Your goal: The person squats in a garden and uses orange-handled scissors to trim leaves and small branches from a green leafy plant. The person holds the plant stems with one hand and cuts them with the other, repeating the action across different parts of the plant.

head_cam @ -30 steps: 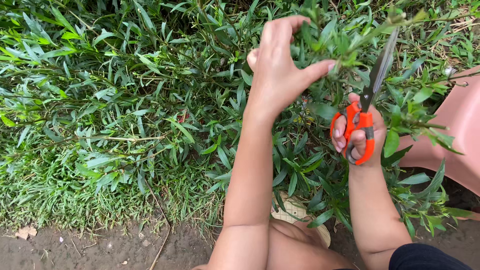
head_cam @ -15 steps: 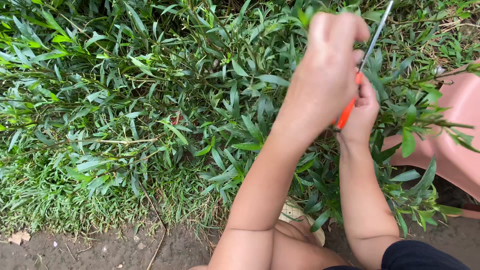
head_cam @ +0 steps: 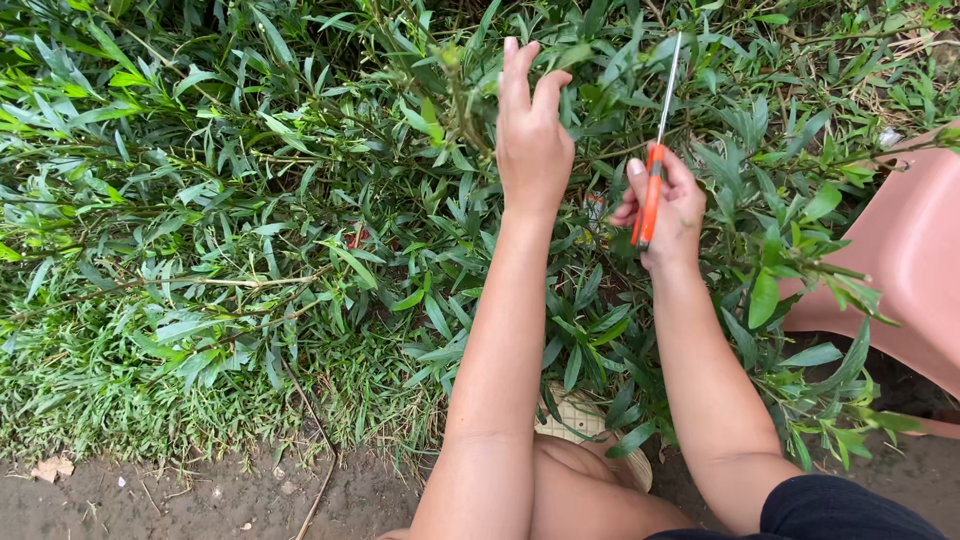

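- Head view looks down on a pair of scissors (head_cam: pixel 655 150) with orange handles and thin metal blades; they stand nearly upright and edge-on to the camera, so the blades read as one narrow line with the tip rising into the leaves above the right hand.
- Right hand (head_cam: pixel 665 212) is closed around the orange handles, fingers curled through and over them; the thumb lies along the left side of the handles; the blades look closed, though from this edge-on angle that is hard to tell for sure.
- Left hand (head_cam: pixel 532 140) is just to the left of the scissors, apart from them; its fingers point up and forward with the tips pushed in among the foliage; whether they pinch a stem (head_cam: pixel 462 105) there I cannot tell, since leaves cover the fingertips.
- Leafy shrub (head_cam: pixel 300 180) with long narrow green leaves spreads under and around both hands and far out to the left of the left hand.
- Pink plastic container (head_cam: pixel 915 260) sits to the right of the right hand, well apart from it, partly behind sprigs of leaves.
- Short grass (head_cam: pixel 120 390) grows below and left of the left forearm; bare dirt (head_cam: pixel 170 495) lies nearer the person, along the bottom edge.
- Pale woven sandal (head_cam: pixel 575 425) shows between the two forearms, close to the body.
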